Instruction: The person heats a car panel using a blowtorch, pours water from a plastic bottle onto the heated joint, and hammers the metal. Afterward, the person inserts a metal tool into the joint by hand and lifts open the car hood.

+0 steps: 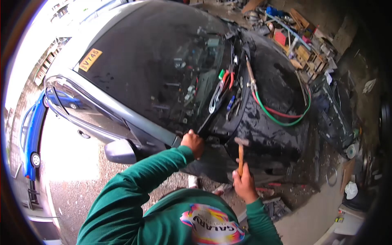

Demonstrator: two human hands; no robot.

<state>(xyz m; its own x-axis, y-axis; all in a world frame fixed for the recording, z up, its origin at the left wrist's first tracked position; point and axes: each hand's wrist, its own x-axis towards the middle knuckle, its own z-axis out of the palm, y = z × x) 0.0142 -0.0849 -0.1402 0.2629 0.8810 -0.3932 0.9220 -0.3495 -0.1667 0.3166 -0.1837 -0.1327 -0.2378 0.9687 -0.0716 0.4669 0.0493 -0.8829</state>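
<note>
My left hand (192,144) is closed at the lower corner of the car's windshield (155,61), beside the front pillar; a dark piece shows at its edge, but what it grips is hidden. Wrapped round the wooden handle of a hammer (241,154), my right hand (245,183) is near the front fender. The hammer's head points up, over the edge of the dark hood (269,73). Pliers and other tools (234,104) lie at the windshield's base, next to red-handled cutters (231,80). A torch (252,79) with red and green hoses (281,121) rests on the hood.
The side mirror (121,151) sticks out left of my left arm. A blue car (29,139) stands at the far left. Wood scraps and parts (306,51) are piled beyond the hood, with a dark car panel (332,114) at the right.
</note>
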